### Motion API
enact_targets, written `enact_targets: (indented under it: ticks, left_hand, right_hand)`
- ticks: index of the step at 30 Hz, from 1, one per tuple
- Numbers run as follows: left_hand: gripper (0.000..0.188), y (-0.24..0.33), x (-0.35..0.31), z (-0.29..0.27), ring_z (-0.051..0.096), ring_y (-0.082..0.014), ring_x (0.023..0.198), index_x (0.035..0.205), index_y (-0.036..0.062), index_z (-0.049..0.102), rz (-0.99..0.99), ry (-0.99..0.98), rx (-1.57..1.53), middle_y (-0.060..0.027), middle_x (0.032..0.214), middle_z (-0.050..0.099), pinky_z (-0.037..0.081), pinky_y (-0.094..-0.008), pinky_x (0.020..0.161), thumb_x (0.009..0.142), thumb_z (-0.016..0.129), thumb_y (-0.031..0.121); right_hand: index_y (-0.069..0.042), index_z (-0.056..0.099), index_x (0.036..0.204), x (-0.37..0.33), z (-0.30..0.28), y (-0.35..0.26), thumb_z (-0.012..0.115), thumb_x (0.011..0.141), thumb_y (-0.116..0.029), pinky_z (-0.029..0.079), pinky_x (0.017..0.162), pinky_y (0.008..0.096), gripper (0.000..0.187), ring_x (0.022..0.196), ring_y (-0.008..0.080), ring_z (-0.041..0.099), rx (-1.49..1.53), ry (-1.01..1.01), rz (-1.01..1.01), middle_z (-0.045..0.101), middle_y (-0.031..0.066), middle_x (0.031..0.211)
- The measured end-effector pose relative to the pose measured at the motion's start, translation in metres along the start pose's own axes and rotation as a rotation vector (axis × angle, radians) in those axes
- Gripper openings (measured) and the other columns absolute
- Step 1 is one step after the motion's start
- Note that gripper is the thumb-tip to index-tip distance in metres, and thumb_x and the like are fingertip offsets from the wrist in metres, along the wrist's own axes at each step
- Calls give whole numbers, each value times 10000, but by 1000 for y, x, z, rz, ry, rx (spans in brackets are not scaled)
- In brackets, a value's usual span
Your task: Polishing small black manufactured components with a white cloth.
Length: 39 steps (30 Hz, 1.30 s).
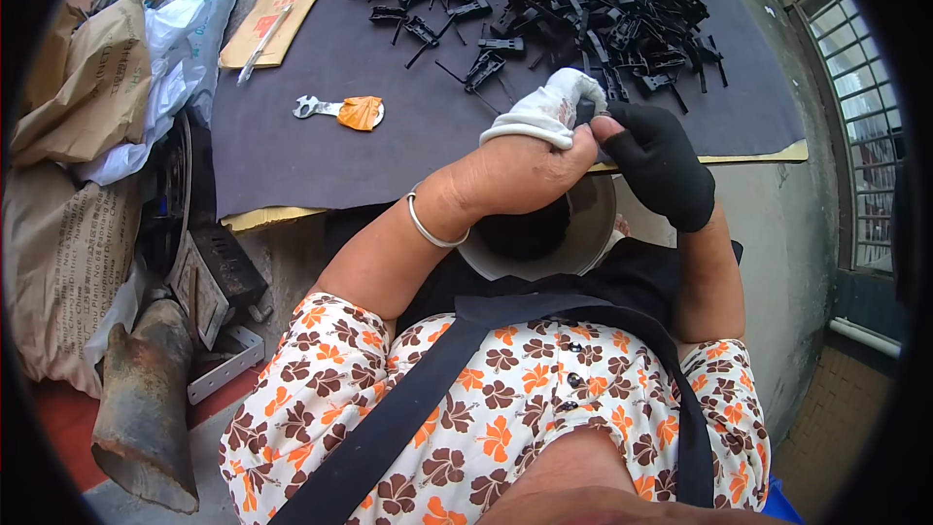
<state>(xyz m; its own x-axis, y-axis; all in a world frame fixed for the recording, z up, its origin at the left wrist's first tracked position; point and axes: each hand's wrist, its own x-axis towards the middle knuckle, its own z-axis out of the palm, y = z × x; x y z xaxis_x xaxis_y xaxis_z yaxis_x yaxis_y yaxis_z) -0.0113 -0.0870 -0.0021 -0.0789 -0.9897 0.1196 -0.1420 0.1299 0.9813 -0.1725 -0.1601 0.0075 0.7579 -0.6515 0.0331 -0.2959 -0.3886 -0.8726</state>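
Over the table's near edge, my left hand (549,122), in a white glove with the thumb bare, meets my right hand (661,170), in a black fingerless glove. Both hands are closed, fingers bent toward each other around a small black part (585,111). Most of that part is hidden by the fingers and gloves. Just beyond them lies a large heap of black plastic parts (583,15) with thin legs sticking out. Below my hands, near my lap, stands a round pale bucket (595,233) with dark contents.
A dark grey mat covers the table (292,165). On it lie a wrench (313,108) with orange wrapping, and a pen (264,44) on a brown envelope (296,5). Brown paper sacks (73,262) and a rusty metal pipe (151,408) are at left; a barred window (870,117) is at right.
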Motion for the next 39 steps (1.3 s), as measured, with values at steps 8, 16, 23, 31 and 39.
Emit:
enact_targets:
  ticks: [8, 16, 23, 31, 39]
  left_hand:
    - [262, -10, -5, 3, 500, -173, 746, 1047, -29, 453, 418, 148, 571, -104, 886, 494, 425, -249, 699, 787, 435, -48]
    - [265, -2, -11, 0, 454, -72, 602, 1100, 5, 424, -105, -1, -391, -29, 735, 505, 380, -210, 530, 837, 459, 17]
    - [279, -5, -7, 2, 499, -126, 669, 1104, -8, 423, 42, 63, -53, -82, 802, 535, 425, -264, 596, 831, 466, 27]
    - [267, -12, -7, 5, 514, -191, 732, 1078, -24, 438, 374, 142, 448, -105, 890, 513, 432, -264, 696, 812, 459, -25]
    - [292, 16, -15, -9, 588, -346, 783, 1041, 18, 538, 375, -161, 603, -173, 871, 612, 477, -387, 678, 769, 611, 98]
  right_hand:
    - [2, 636, 956, -1, 19, 10, 536, 892, -207, 439, 598, 262, 241, 619, 106, 536, 188, 96, -35, 625, 100, 692]
    - [-2, 611, 837, -3, 10, -6, 489, 913, -304, 392, 514, 228, 334, 578, 51, 475, 342, 2, 102, 564, -6, 666]
    - [2, 605, 837, -2, 17, -2, 481, 922, -280, 406, 578, 234, 319, 629, 60, 480, 277, 63, 36, 555, -5, 669]
    - [21, 608, 847, -3, 23, 7, 490, 916, -234, 416, 613, 254, 289, 670, 68, 486, 210, 93, 19, 578, 13, 700]
    - [-31, 613, 847, 1, -25, 13, 625, 811, -240, 438, 579, 296, 212, 593, 144, 547, -299, 159, 38, 556, 110, 622]
